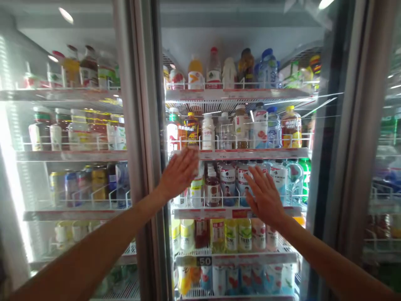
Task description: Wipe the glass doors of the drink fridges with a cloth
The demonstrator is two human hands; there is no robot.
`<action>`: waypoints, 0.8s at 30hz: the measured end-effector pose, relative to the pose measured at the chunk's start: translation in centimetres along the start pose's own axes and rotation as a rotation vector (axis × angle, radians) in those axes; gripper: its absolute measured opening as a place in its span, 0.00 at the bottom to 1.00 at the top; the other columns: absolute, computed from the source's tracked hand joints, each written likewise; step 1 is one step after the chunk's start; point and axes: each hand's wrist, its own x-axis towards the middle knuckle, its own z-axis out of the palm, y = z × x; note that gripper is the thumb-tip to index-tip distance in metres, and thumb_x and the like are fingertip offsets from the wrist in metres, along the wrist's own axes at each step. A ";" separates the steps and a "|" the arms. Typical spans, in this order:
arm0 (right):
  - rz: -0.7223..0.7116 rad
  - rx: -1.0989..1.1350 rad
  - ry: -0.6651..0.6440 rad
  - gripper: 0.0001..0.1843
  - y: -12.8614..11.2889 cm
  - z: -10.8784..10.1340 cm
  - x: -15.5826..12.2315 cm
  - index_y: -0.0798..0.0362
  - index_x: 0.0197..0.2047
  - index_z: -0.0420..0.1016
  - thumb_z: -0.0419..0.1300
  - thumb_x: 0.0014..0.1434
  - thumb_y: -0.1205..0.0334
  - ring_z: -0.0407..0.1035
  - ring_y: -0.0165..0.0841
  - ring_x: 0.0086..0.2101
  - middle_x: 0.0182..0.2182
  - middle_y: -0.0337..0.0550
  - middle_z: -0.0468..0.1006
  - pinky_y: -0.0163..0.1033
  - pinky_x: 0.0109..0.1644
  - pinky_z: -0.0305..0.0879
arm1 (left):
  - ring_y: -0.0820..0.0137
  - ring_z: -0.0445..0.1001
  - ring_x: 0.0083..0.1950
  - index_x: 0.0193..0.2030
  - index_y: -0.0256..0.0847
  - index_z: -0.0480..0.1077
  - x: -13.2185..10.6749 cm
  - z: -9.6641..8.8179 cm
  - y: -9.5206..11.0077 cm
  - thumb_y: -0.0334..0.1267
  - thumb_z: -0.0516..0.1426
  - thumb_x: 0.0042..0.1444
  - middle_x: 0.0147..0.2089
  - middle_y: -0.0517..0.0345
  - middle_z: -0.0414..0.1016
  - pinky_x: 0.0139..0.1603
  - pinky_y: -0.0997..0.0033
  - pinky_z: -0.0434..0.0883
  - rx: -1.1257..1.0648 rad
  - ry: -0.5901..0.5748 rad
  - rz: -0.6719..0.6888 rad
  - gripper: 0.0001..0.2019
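Note:
Both my hands are raised before a glass-door drinks fridge, fingers stretched out and nothing held. My left hand (181, 171) is slightly blurred and lies in front of the left end of the middle shelves, close to the door frame (145, 146). Further right, my right hand (265, 194) spreads its fingers before a row of white-labelled bottles (228, 179). Whether either hand touches the glass, I cannot tell. Near the left fingertips in view are a white bottle (208, 133) and a dark bottle with a yellow cap (191, 125).
Several wire-fronted shelves hold bottles, among them an orange juice bottle (195, 72) and a blue-capped bottle (268, 69) on top. Green-labelled yellow bottles (244, 235) stand lower down. Another fridge section (72, 154) is at left, and a metal upright (352, 138) at right.

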 end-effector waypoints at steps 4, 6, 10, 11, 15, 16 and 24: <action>-0.102 0.005 -0.014 0.32 -0.9 0.2 0.7 0.53 0.67 0.46 0.49 0.60 0.65 0.40 0.40 0.65 0.65 0.50 0.52 0.55 0.65 0.45 | 0.75 0.45 0.69 0.62 0.51 0.54 -0.8 -0.5 -0.2 0.40 0.46 0.62 0.66 0.63 0.57 0.69 0.65 0.43 -0.064 -0.112 0.401 0.21; -0.058 0.001 0.022 0.32 -1.4 0.4 0.8 0.53 0.67 0.46 0.49 0.60 0.65 0.40 0.41 0.65 0.65 0.51 0.52 0.55 0.65 0.44 | 0.71 0.44 0.70 0.63 0.46 0.54 -0.7 -0.4 0.0 0.40 0.46 0.62 0.66 0.56 0.56 0.69 0.60 0.44 0.013 -0.060 0.110 0.22; -0.067 0.012 -0.024 0.32 -2.3 0.6 -0.1 0.52 0.66 0.48 0.49 0.59 0.66 0.40 0.41 0.65 0.65 0.50 0.51 0.56 0.64 0.45 | 0.62 0.39 0.71 0.61 0.41 0.57 -2.4 0.2 2.2 0.40 0.50 0.60 0.68 0.50 0.52 0.68 0.54 0.45 0.047 0.010 0.043 0.22; -0.084 0.013 -0.052 0.31 -2.5 0.6 -0.5 0.53 0.66 0.49 0.49 0.59 0.66 0.40 0.42 0.65 0.65 0.50 0.52 0.56 0.64 0.45 | 0.63 0.39 0.71 0.61 0.43 0.58 -3.2 0.3 2.9 0.40 0.50 0.59 0.68 0.54 0.50 0.68 0.56 0.45 0.004 -0.008 0.228 0.22; -0.081 -0.002 -0.097 0.30 -2.7 0.3 -1.9 0.53 0.65 0.51 0.50 0.59 0.67 0.40 0.42 0.65 0.64 0.50 0.53 0.56 0.65 0.43 | 0.66 0.37 0.71 0.62 0.45 0.55 -4.0 0.0 3.5 0.39 0.49 0.60 0.70 0.60 0.45 0.70 0.58 0.42 -0.045 -0.046 0.362 0.23; -0.064 -0.013 -0.093 0.30 -2.7 0.2 -2.1 0.53 0.65 0.51 0.49 0.59 0.66 0.40 0.41 0.65 0.64 0.50 0.53 0.56 0.65 0.43 | 0.65 0.35 0.71 0.63 0.42 0.54 -3.7 0.0 3.1 0.38 0.50 0.60 0.70 0.57 0.45 0.69 0.56 0.41 -0.015 -0.021 0.175 0.24; -0.053 -0.072 -0.169 0.30 -1.7 -0.7 -3.3 0.54 0.65 0.52 0.49 0.59 0.66 0.38 0.41 0.65 0.64 0.50 0.54 0.57 0.65 0.43 | 0.67 0.38 0.71 0.61 0.46 0.57 -3.8 1.1 3.4 0.40 0.50 0.59 0.70 0.62 0.44 0.70 0.59 0.39 -0.115 0.005 0.451 0.22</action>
